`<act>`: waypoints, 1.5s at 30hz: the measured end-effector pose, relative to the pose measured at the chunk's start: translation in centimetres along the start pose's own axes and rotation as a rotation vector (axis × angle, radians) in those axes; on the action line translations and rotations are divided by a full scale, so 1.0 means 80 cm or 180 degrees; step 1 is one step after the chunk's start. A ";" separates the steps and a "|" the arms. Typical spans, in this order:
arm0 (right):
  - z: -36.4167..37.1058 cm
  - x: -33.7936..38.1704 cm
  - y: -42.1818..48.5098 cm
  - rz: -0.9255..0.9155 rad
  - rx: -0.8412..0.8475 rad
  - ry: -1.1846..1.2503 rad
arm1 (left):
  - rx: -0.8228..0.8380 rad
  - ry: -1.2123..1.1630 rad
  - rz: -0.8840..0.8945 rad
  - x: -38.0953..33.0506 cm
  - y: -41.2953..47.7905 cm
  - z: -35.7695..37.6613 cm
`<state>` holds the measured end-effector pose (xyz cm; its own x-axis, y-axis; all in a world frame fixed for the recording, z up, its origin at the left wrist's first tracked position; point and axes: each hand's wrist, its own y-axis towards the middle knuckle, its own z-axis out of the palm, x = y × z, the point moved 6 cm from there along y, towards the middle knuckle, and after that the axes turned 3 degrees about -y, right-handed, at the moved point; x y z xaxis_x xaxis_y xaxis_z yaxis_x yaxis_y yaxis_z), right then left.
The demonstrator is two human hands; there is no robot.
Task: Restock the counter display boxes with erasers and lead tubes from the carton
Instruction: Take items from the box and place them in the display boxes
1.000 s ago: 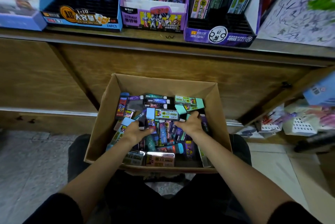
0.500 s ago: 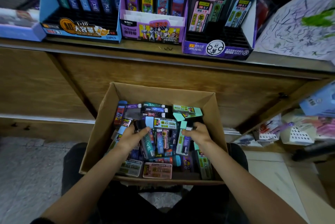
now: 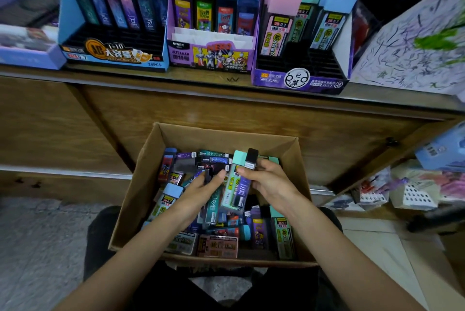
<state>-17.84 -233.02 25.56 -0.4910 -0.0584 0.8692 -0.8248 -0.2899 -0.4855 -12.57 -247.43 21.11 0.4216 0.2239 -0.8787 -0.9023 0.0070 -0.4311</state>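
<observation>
An open cardboard carton [image 3: 141,184] on my lap holds several lead tubes and erasers in a loose heap. My right hand [image 3: 273,184] grips two lead tubes [image 3: 239,182], one mint-capped and one dark purple, lifted above the heap. My left hand [image 3: 201,189] reaches into the carton's middle, its fingertips pinching a dark tube [image 3: 214,172]. On the wooden counter [image 3: 176,79] stand three display boxes: a blue one [image 3: 113,56] at left, a purple Ultraman one [image 3: 211,56] in the middle, a purple one [image 3: 299,79] at right.
A scribbled white board [image 3: 412,48] leans at the right of the counter. Lower right, an open shelf [image 3: 402,192] holds packaged goods. A light blue box [image 3: 27,56] sits at the counter's far left. Grey floor lies to the left.
My right hand has lifted two tubes out of the heap. My left hand moved right toward the carton's middle onto a dark tube. The camera tilted up toward the counter.
</observation>
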 end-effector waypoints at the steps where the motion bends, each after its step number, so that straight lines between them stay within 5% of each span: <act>1: 0.006 0.004 0.000 0.0007 0.0036 0.0077 | 0.0088 0.0051 0.0089 -0.007 -0.002 0.003; 12: 0.035 0.083 -0.022 -0.1090 -0.0320 -0.0645 | 0.0071 0.0024 0.0843 -0.091 -0.033 0.006; 26: 0.088 0.220 -0.039 -0.1360 0.0069 -0.0507 | -0.0451 0.0140 0.1354 -0.224 -0.068 -0.074; 45: 0.231 0.414 0.027 -0.3097 -0.0491 -0.2849 | -0.1158 -0.0110 0.1627 -0.315 -0.091 -0.197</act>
<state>-30.73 -253.20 55.08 0.6162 -0.5116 0.5988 -0.7846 -0.4642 0.4109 -15.24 -268.50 43.18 -0.0637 0.1429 -0.9877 -0.8980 -0.4399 -0.0057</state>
